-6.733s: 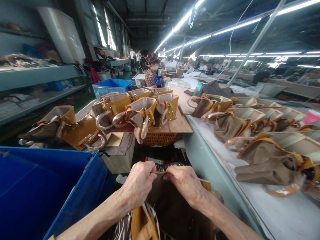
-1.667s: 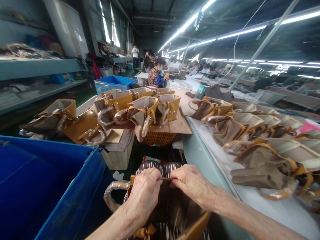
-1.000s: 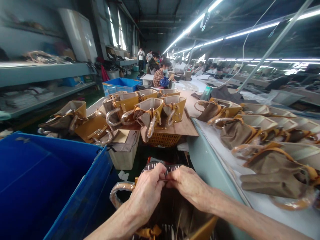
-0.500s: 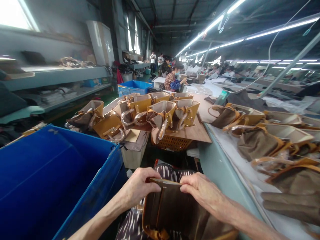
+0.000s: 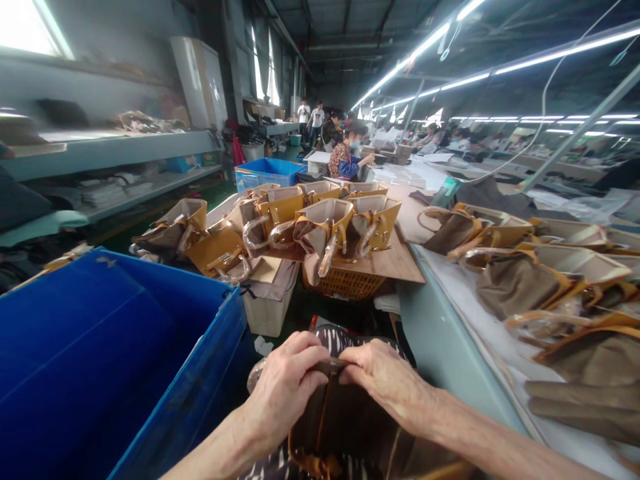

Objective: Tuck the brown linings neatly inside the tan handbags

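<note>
A dark brown handbag (image 5: 357, 417) with tan trim lies across my lap, over patterned black-and-white clothing. Its top edge is pinched between the thumb and fingers of my left hand (image 5: 295, 377). Close beside it, my right hand (image 5: 377, 377) grips the same edge, also closed. Only a short stretch of edge shows between the two hands. Part of a plastic-wrapped handle (image 5: 256, 375) shows just left of my left hand. The bag's lower part runs out of view at the bottom.
A large blue bin (image 5: 125, 320) stands at the left. Ahead, several tan-and-brown bags (image 5: 325, 217) crowd a board (image 5: 400, 263) above an orange basket (image 5: 345, 285). More bags (image 5: 525, 283) lie on the right-hand table (image 5: 450, 333). A seated co-worker (image 5: 345, 157) is further off.
My hands have come closer together along the bag's top edge, my left hand moving right and my right hand slightly left. The edge has tilted and shows less of its lining.
</note>
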Demonstrator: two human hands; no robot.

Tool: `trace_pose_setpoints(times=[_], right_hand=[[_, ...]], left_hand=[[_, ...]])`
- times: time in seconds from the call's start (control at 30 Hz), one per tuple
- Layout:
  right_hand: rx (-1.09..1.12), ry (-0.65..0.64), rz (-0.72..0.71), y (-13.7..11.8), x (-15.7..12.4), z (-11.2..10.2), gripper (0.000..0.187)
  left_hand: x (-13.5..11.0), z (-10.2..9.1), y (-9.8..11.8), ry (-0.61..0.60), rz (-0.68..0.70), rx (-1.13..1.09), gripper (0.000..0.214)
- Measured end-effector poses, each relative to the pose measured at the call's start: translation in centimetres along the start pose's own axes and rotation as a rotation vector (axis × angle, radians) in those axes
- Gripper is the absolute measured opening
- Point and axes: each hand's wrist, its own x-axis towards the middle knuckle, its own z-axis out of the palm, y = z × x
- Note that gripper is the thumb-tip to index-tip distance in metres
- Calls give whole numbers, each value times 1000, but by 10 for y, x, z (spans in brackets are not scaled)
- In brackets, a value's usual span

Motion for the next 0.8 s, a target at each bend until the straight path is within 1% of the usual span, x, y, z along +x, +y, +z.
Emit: trace_pose_setpoints(times=[0.07,0.13,0.23,0.33,0.47,0.53,0.67,0.73,0.8], right_hand=[[45,-7,0,3,-3,0,16],[52,4,12,5,-7,0,13],[23,23,61,7,-14,1,16],[8,28,71,9,-18,2,22],[16,60,66,11,-18,2,25],[10,69,91,12,-17,2,23],[-47,52,131,11,-15,2,21],[-68,36,129,11,-14,2,22],[-74,43,115,13,-13,4,22]], left_hand=[[-2,5,3,26,82,66,21],[-2,11,4,48,96,93,20],[-1,19,5,73,30,87,18],[1,24,9,72,-41,97,20],[5,26,17,25,-43,193,20],[4,30,17,57,20,266,19],[-5,41,10,231,248,429,21],[-10,42,8,260,367,488,26],[-13,40,7,264,491,518,31]])
